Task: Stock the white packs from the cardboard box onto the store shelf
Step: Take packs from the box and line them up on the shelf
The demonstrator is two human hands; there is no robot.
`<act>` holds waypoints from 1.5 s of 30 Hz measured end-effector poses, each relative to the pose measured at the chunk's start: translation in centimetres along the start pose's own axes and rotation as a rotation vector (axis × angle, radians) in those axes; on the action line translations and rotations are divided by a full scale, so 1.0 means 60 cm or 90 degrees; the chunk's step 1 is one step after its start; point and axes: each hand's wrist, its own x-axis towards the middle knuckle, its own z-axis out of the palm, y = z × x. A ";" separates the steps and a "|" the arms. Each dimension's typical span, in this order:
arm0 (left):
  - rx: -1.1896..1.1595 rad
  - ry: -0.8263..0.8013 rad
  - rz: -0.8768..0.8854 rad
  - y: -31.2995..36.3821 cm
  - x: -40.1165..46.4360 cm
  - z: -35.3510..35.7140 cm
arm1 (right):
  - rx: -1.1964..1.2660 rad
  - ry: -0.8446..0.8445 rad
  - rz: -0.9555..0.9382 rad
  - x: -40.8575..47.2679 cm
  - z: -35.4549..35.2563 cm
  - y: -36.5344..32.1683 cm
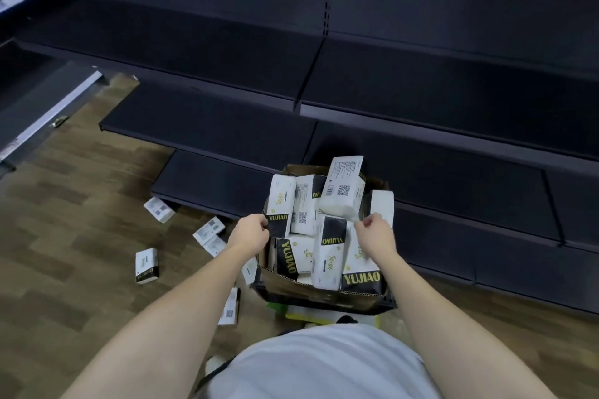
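Reaching into the cardboard box (301, 288), both hands work among the white packs (330, 230) piled loose inside. Left hand (249, 235): fingers curled on the black end of a YUJIAO pack (281, 204) at the box's left side. Right hand (376, 233): fingertips pinched at the lower corner of the top pack (343, 186); firm hold not certain. Box sits on the floor before the dark store shelf (421, 91). More packs scattered on the wood floor (64, 204), left of the box.
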 end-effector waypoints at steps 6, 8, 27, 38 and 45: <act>0.031 -0.026 0.110 0.000 -0.003 -0.045 | 0.007 -0.095 0.079 -0.070 0.075 -0.050; 0.042 -0.035 0.146 -0.007 -0.005 -0.066 | -0.061 -0.057 0.083 -0.090 0.103 -0.060; 0.015 -0.065 0.310 -0.132 -0.019 -0.261 | 0.005 0.068 -0.049 -0.182 0.102 -0.241; -0.099 0.016 0.241 -0.140 -0.024 -0.435 | -0.166 0.068 -0.340 -0.222 0.108 -0.413; -0.534 -0.251 -0.103 -0.120 -0.027 -0.497 | -0.310 0.219 -0.579 -0.231 0.141 -0.489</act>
